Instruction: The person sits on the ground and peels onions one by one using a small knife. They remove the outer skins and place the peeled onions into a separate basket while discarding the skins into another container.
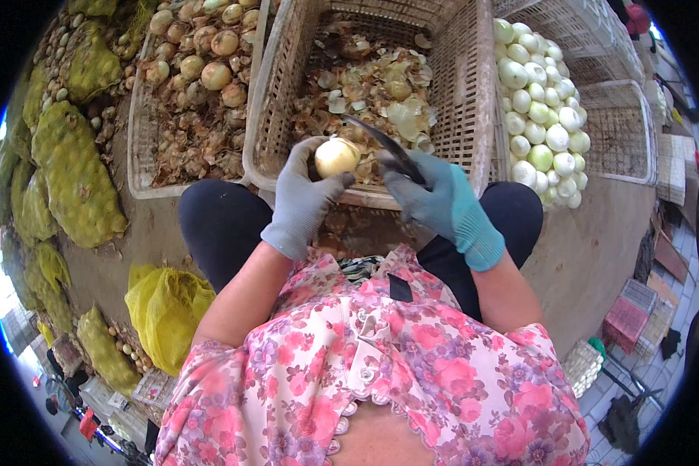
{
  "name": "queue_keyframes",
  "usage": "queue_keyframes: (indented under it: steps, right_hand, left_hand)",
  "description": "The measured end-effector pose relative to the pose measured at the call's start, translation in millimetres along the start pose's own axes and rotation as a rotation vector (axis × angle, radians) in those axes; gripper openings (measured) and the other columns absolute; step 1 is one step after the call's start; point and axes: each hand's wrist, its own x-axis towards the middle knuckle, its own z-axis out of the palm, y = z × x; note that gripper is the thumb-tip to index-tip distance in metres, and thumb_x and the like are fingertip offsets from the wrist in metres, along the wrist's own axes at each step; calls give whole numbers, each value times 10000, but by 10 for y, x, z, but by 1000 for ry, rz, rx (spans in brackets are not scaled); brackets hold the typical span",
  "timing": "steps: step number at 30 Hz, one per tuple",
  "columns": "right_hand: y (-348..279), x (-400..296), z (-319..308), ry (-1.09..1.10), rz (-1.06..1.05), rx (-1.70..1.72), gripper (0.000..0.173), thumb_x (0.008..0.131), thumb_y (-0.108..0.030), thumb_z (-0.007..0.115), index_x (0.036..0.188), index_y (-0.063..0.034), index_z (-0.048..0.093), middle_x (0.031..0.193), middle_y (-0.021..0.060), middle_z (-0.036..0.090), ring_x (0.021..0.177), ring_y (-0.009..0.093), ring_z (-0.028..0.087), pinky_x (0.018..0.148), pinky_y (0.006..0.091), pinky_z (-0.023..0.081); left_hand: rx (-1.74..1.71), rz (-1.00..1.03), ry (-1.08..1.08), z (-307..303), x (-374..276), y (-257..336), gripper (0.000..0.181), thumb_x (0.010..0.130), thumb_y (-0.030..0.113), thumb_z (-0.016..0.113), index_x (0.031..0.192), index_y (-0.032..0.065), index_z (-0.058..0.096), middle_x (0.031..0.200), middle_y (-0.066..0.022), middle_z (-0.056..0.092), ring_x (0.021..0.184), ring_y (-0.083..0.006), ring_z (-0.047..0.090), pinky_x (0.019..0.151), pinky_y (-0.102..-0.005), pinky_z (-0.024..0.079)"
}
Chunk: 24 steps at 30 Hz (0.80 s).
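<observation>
My left hand [304, 195], in a light grey knit glove, grips a pale onion [335, 157] over the near edge of a plastic crate [469, 99]. Loose onion skins [378, 87] cover the bottom of that crate. My right hand [434, 195] wears a grey-and-teal glove and is closed around a dark-bladed knife [384, 141]. The blade points up and to the left, just right of the onion and apart from it. Part of the knife's handle is hidden in my fingers.
At left, another crate [135, 145] holds unpeeled onions [215, 76] and dry skins. Peeled white onions [539, 128] are heaped on the right, beside stacked crates [594, 41]. Full mesh sacks [73, 175] lie along the far left. A yellow mesh bag [169, 314] rests near my left elbow.
</observation>
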Motion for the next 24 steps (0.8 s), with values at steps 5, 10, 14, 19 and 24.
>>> queue_keyframes:
  steps: [5, 10, 14, 19, 24]
  right_hand:
    - [320, 294, 162, 99, -160, 73, 293, 933, -157, 555, 1174, -27, 660, 773, 72, 670, 622, 80, 613, 562, 268, 501]
    - [274, 302, 135, 94, -105, 286, 264, 912, -85, 531, 1123, -11, 671, 762, 85, 666, 591, 87, 625, 526, 272, 513]
    - [313, 345, 161, 220, -261, 133, 274, 912, -54, 490, 1094, -23, 692, 777, 33, 665, 604, 57, 604, 536, 232, 507]
    - [325, 350, 237, 391, -439, -180, 210, 891, -112, 584, 1069, -34, 664, 866, 188, 679, 760, 338, 669, 671, 392, 533]
    - [305, 353, 275, 474, -581, -335, 234, 877, -125, 591, 1085, -42, 658, 895, 194, 674, 817, 364, 663, 721, 423, 536]
  left_hand:
    - [98, 128, -142, 167, -188, 119, 702, 737, -14, 776, 1347, 4, 430, 1253, -108, 571, 1155, -176, 565, 995, -322, 483]
    - [-300, -68, -244, -16, -123, 146, 711, 708, -17, 774, 1340, 7, 448, 1264, -110, 572, 1174, -227, 578, 1026, -364, 473]
    - [-626, -172, -359, -77, -103, 58, 759, 763, 59, 769, 1423, 6, 397, 1330, -140, 551, 1186, -279, 587, 1037, -415, 474]
    - [-609, -208, -330, -28, -121, 4, 734, 828, 78, 729, 1465, 22, 369, 1339, -133, 555, 1178, -272, 593, 1038, -419, 473]
    - [-453, -184, -233, -20, -116, -71, 727, 833, 32, 729, 1462, 7, 366, 1318, -120, 565, 1174, -218, 593, 998, -348, 506]
